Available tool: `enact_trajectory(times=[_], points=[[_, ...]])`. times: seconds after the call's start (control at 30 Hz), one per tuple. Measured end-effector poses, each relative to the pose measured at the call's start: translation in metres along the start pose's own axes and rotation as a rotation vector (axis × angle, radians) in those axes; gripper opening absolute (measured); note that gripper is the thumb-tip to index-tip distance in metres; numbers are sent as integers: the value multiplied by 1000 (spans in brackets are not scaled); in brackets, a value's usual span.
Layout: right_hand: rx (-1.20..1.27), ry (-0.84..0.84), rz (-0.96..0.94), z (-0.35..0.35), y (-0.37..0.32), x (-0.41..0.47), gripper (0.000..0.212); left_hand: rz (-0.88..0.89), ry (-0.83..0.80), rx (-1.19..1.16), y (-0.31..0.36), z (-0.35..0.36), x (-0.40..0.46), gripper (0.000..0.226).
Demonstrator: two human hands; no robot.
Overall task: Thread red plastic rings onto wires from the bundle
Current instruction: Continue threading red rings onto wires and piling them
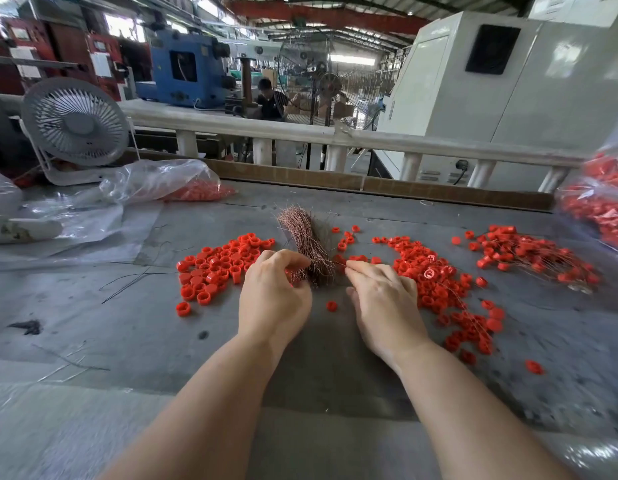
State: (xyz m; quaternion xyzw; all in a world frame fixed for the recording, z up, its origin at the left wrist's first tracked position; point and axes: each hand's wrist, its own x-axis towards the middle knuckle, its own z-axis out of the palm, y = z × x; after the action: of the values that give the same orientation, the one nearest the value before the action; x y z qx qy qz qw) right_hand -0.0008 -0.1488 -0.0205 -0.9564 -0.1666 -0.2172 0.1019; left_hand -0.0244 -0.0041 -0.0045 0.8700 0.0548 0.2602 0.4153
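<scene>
- No brand, label or writing can be read anywhere; a raised mark on one red ring right of the hands is too small to make out.
- The left hand point(274, 299) is seen from behind, forearm reaching up from the lower edge, fingers curled down onto the near end of the wire bundle point(305, 244), which is gripped between fingers and thumb.
- The right hand point(383, 299) lies just beside it, back upward, forefinger and thumb pinched together at the bundle's right side; a thin wire appears to be pinched there, though this is hard to tell.
- The wire bundle is a sheaf of fine copper-coloured strands, fanning outward at its far end, lying on the grey table point(127, 341) between the two hands.
- Red plastic rings, small, short and hollow, are scattered on the table: a dense left pile point(220, 268) just beside the left hand, and a right pile point(435, 282) spreading past the right hand.
- Further right, a heap of threaded rings point(532, 258) is seen with thin wires running through it.
- One loose ring point(331, 305) lies between the two hands.
- The table surface is dull, grey and scuffed.
- Clear, crinkled plastic bags point(169, 183) holding more red rings lie at the far left; another bag point(602, 202) is at the right edge.
- A white round desk fan point(75, 123) stands at the far left.
</scene>
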Motion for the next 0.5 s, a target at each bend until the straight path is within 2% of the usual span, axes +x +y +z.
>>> enact_trajectory(times=[0.13,0.23,0.4,0.5], points=[[134,224,21,-10,-4,-2,19,27,-2,-116,5,1,-1,12],[285,386,-36,-20,-7,-1,11,-13,-121,-246,7,3,-2,6],[382,424,-201,-30,-19,-5,12,-194,-297,-617,10,2,-5,29],[403,411,-249,-30,-24,-6,12,-275,-310,-809,11,-2,-3,27]])
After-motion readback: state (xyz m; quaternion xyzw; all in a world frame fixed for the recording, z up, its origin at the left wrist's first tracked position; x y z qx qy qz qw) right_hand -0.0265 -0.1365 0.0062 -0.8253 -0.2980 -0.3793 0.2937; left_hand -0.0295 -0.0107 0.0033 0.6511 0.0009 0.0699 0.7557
